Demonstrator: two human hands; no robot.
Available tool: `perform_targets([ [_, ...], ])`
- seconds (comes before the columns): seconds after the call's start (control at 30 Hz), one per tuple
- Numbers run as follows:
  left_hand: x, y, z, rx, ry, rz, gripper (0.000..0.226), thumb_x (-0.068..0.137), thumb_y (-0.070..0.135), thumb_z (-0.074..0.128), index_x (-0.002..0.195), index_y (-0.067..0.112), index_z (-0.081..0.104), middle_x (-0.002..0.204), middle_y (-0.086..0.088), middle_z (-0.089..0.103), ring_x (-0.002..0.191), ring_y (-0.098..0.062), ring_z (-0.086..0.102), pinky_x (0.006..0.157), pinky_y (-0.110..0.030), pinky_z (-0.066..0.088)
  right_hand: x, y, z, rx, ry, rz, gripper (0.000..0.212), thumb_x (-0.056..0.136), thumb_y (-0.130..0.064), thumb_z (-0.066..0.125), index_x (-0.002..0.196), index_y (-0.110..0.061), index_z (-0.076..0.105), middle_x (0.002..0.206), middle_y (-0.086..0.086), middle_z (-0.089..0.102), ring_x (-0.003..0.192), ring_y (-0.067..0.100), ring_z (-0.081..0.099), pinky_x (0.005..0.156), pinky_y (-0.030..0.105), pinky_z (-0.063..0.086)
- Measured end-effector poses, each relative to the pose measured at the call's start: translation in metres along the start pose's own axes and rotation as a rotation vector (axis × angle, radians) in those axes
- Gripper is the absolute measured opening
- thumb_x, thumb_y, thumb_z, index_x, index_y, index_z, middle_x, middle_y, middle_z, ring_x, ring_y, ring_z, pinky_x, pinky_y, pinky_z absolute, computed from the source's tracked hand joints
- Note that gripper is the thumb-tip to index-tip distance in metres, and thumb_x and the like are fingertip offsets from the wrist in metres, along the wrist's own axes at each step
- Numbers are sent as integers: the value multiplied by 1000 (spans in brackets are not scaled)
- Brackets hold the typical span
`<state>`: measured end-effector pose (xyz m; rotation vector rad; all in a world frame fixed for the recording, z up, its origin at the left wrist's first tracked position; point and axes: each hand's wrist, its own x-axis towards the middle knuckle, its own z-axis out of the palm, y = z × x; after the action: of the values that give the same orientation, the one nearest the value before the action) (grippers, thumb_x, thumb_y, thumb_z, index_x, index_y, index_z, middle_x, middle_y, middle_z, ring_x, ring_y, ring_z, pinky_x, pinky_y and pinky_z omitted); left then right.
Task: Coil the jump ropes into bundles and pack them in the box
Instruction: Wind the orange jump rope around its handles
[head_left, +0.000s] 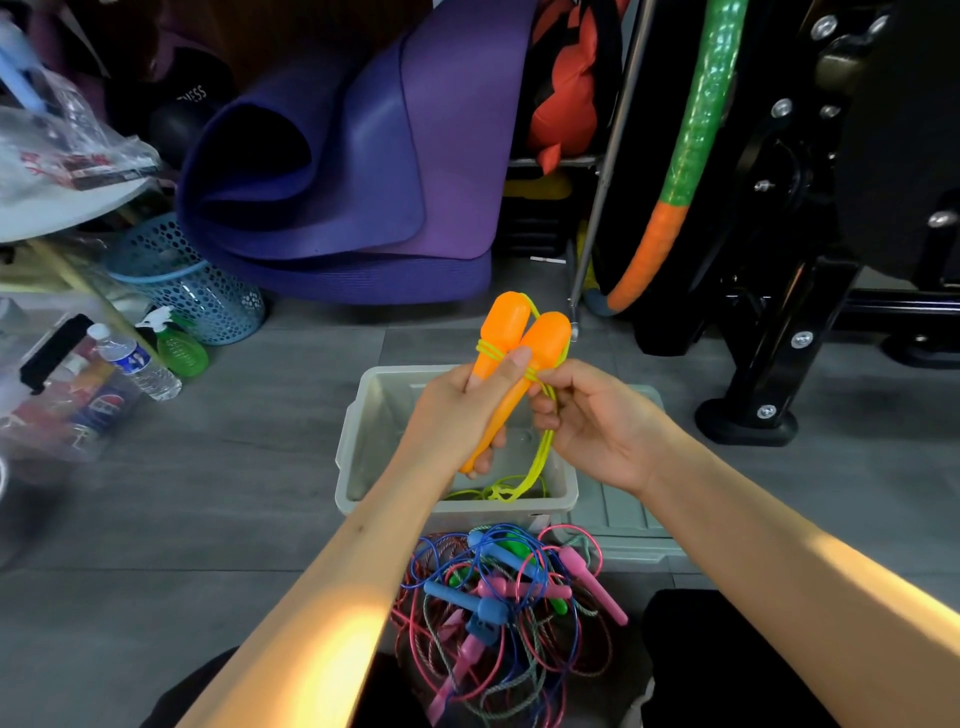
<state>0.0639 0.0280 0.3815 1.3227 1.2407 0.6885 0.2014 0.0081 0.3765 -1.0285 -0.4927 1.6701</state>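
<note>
While my left hand (462, 400) holds the two orange handles (514, 358) side by side, with the fingers curled round them and the thumb pressing on the front, my right hand (587, 415) pinches the yellow-green rope (543, 457) just beside the handles. Some turns of this rope already go around the handles, near my left thumb. From my right hand the rope hangs down as a bunch of loops into the grey plastic box (363, 431), which stands open on the grey floor (234, 467) in front of me, under both hands. The loose end of the rope lies on the bottom of the box. Nearer to me, between my forearms, lies a tangled pile of jump ropes (504, 597) with blue, pink and green handles, touching the near wall of the box. The box lid (623, 525) lies on the floor to the right of the box. Behind the box, rolled purple mats (363, 171) lean against the wall.
</note>
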Motion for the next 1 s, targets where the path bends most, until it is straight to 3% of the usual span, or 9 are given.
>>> perform_targets([
  [0.2,2,3,-3,-106,-3,-61,36,88,48,57,77,14,57,46,-5,48,30,-15,35,34,-16,25,-2,-9,-6,-300,-77,-68,11,91,-9,50,84,-10,59,69,1,55,55,8,47,54,20,37],
  [0.33,4,1,-4,-105,0,-66,51,88,48,58,98,-2,63,47,-4,49,31,-14,35,34,-16,26,-3,-20,-15,-863,-33,-165,20,92,-28,57,74,-20,62,61,-4,51,55,13,44,56,24,38],
  [0.53,7,-3,-9,-30,18,-77,58,85,51,60,100,-5,63,49,-4,50,33,-15,37,36,-17,27,-2,-34,-27,-1468,57,-241,21,85,-37,65,85,-16,65,61,-8,54,57,6,51,61,26,40],
  [0.73,10,-3,-15,67,41,-57,54,87,50,58,95,-3,63,51,-5,52,34,-15,38,36,-18,28,-10,-29,-19,-1970,255,-378,29,90,-50,51,98,-23,59,93,0,64,95,25,58,69,29,34],
  [0.87,15,-6,-25,217,76,-23,39,87,49,58,76,12,57,54,-5,55,35,-16,42,39,-19,33,-18,-31,-18,-2055,203,-616,23,96,-43,43,98,-23,55,89,-1,63,92,26,57,75,32,30],
  [1.0,13,-9,-22,392,-88,24,37,88,47,57,71,15,52,52,-3,53,35,-17,44,40,-20,34,-9,-28,-24,-1850,52,-894,21,91,-32,49,81,-16,58,72,-3,55,79,29,58,67,29,27],
])
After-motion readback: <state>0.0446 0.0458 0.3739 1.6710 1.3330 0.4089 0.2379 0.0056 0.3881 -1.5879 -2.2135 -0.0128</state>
